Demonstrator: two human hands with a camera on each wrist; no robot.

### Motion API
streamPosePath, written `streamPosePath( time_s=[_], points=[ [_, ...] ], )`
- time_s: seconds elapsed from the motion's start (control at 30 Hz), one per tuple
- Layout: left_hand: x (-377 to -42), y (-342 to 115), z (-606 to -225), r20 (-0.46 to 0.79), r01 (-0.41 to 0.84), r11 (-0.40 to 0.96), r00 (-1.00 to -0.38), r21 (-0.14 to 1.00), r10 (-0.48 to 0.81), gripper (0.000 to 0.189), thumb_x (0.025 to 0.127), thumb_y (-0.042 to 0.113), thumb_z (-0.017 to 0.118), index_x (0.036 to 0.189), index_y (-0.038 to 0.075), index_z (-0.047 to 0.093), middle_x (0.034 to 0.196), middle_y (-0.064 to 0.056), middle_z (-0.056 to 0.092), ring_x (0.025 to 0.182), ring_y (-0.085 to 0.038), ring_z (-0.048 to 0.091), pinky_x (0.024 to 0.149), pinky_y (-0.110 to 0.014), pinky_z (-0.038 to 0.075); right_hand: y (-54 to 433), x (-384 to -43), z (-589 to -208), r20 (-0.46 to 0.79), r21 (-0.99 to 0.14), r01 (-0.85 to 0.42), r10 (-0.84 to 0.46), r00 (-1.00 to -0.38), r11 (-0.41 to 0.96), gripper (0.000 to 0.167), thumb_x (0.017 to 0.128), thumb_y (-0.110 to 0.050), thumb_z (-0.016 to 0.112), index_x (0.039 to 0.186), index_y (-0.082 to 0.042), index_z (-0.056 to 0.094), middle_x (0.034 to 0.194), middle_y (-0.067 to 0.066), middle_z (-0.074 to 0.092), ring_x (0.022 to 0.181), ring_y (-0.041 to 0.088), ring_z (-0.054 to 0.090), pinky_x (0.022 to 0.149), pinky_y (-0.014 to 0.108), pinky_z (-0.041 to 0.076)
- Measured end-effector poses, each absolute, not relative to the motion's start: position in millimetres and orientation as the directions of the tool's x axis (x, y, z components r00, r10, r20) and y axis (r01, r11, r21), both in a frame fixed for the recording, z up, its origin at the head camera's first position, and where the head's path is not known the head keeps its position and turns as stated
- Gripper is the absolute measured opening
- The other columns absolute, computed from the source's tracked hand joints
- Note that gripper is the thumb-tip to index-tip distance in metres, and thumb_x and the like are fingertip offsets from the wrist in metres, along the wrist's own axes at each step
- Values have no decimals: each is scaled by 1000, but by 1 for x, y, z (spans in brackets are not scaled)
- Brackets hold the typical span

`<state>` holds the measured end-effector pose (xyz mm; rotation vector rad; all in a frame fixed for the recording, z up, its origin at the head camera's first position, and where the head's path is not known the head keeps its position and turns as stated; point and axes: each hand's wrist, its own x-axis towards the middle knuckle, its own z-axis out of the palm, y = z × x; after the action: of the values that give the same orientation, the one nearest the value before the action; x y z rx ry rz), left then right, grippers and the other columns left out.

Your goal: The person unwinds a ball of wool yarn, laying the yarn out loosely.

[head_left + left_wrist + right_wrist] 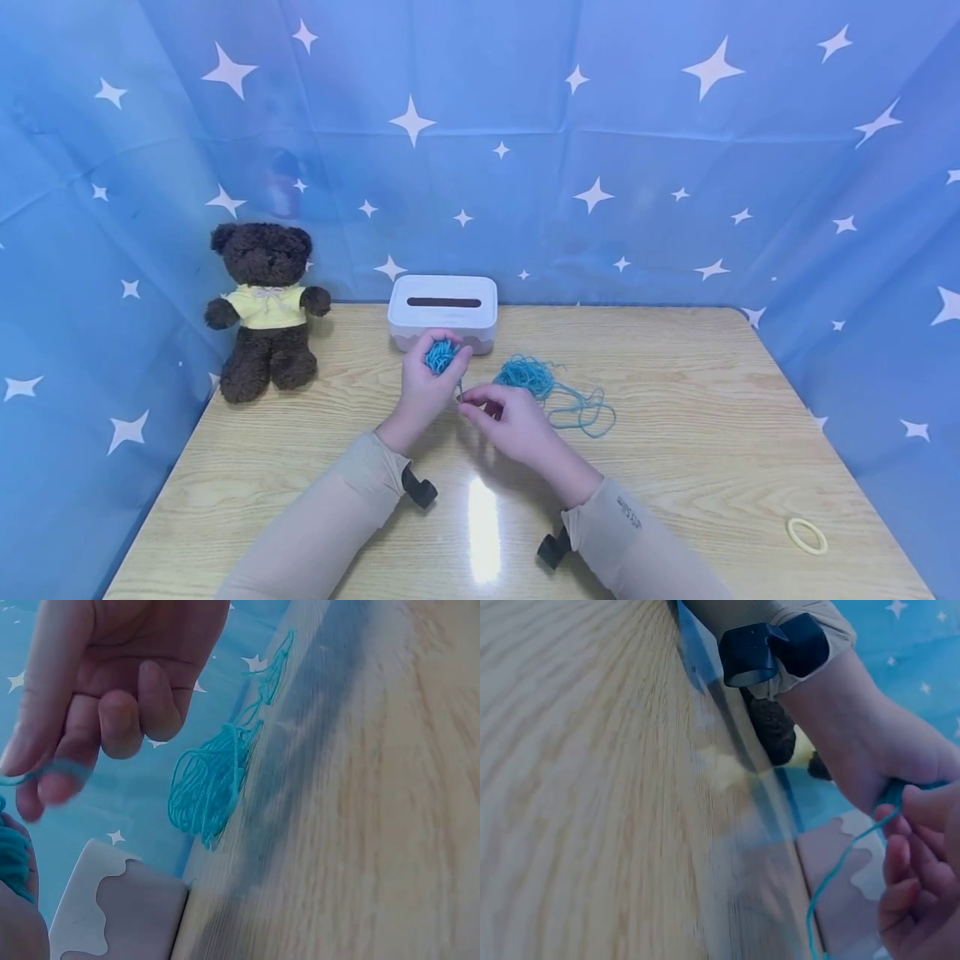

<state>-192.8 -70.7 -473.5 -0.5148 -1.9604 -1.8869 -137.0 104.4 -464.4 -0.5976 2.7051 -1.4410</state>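
My left hand (426,382) grips a small wound bundle of teal yarn (441,357) in front of a white box with a slot. Close by on its right, my right hand (517,421) pinches a strand of the same yarn between thumb and fingertips; the strand runs up to the bundle. Behind the right hand a loose tangled heap of teal yarn (527,375) lies on the table, with loops trailing right. The left wrist view shows the pinched strand (45,774) blurred, and part of the bundle (13,855) at the edge. In the right wrist view a strand (829,877) hangs down from the fingers.
The white slotted box (442,321) stands at the table's back edge. A brown teddy bear (267,312) in a yellow shirt sits at the back left. Near the right front lies a pale yellow ring (807,536). A blue star-patterned curtain (495,167) surrounds the wooden table (675,433).
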Motion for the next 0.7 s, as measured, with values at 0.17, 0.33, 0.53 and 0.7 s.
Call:
streamPosePath(
  time_s=[0.17, 0.33, 0.53, 0.7],
  points=[
    [-194, -72, -474, 508, 508, 30, -861, 861, 14, 19, 100, 4, 76, 115, -3, 67, 107, -18, 69, 91, -8, 66, 79, -18, 58, 119, -140, -466, 213, -815, -354, -331, -919, 459, 17, 105, -19, 74, 117, -8, 81, 93, 10, 80, 71, 6, 60, 62, 22, 53],
    [-194, -75, -473, 509, 510, 45, -860, 859, 27, 15, 104, 5, 70, 115, -4, 65, 108, -19, 69, 93, -8, 65, 82, -18, 56, 154, -140, -453, 216, -782, -328, -264, -940, 530, 17, 107, -20, 73, 118, -10, 79, 88, 8, 75, 70, 11, 59, 62, 25, 52],
    [-196, -77, -475, 516, 516, 71, -856, 853, 25, 11, 103, 5, 71, 111, -3, 68, 107, -20, 72, 96, -9, 65, 86, -19, 56, 203, -141, -444, 179, -693, -277, -213, -961, 665, 18, 110, -19, 69, 122, -10, 78, 108, 9, 80, 78, 13, 64, 66, 28, 55],
    [-196, -77, -477, 526, 527, 65, -850, 848, 26, 12, 101, 4, 73, 111, -2, 68, 108, -22, 72, 97, -9, 66, 86, -19, 56, 233, -143, -440, 118, -621, -201, -163, -980, 758, 20, 111, -23, 67, 123, -12, 79, 116, 5, 81, 89, 18, 66, 70, 32, 53]
  ],
)
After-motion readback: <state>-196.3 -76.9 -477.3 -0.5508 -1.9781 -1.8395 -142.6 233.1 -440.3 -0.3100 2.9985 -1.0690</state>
